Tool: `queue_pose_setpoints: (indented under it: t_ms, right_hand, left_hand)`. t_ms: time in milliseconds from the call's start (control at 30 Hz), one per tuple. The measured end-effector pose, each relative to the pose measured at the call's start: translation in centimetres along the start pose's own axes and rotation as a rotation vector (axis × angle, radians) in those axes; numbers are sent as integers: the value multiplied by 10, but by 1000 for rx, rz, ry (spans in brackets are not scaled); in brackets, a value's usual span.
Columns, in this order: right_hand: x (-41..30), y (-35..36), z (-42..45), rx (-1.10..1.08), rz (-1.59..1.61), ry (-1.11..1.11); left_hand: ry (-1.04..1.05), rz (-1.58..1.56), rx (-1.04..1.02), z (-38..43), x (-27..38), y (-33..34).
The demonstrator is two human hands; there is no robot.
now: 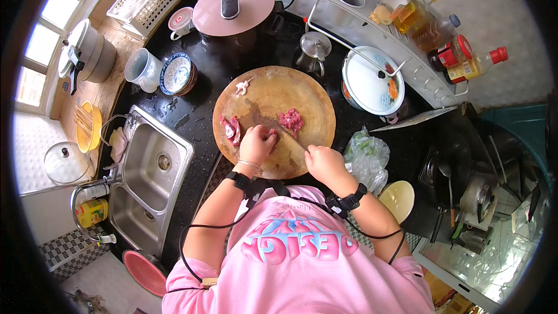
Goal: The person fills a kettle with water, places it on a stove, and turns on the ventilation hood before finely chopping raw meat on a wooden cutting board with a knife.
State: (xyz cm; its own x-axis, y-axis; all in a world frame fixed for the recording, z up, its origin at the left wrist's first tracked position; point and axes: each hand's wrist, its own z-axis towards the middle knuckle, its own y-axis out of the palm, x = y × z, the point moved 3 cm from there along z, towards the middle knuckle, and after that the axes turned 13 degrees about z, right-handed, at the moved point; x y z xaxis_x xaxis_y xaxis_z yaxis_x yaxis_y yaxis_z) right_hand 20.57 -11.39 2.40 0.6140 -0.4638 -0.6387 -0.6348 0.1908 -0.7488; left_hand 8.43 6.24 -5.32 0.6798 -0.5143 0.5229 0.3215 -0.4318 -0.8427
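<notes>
A round wooden chopping board (pixel 305 96) lies on the black counter in front of me. My right hand (pixel 324 163) grips the handle of a kitchen knife (pixel 285 130), whose blade points up and left across the board. With curled fingers, my left hand (pixel 256 143) presses a small piece of raw meat (pixel 272 134) against the board, just left of the blade. Beyond the blade sits a small pile of cut meat (pixel 291 121). A larger strip of meat with white fat (pixel 231 130) rests at the board's left, and a pale scrap (pixel 242 87) lies near its far left edge.
Left of the board are a steel double sink (pixel 157 152) and stacked bowls (pixel 175 73). Behind it stand a large lidded pot (pixel 233 11) and a metal pitcher (pixel 314 48). To the right are an enamel pot (pixel 372 80), a plastic bag of greens (pixel 368 155) and a yellow bowl (pixel 397 200).
</notes>
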Motion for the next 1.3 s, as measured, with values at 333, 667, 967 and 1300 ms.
queue_pose_setpoints:
  t_ms: [333, 667, 967, 1300]
  right_hand:
    - [-12, 9, -13, -127, -125, -39]
    - [-23, 19, 5, -200, -28, -23]
    - [-9, 10, 30, -42, 16, 97]
    - [-28, -2, -8, -255, -138, 29]
  left_hand:
    - [-176, -178, 18, 7, -19, 41]
    - [-205, -186, 0, 4, -12, 35]
    - [-201, -349, 23, -1, -19, 39]
    - [-280, -385, -60, 1, -18, 41]
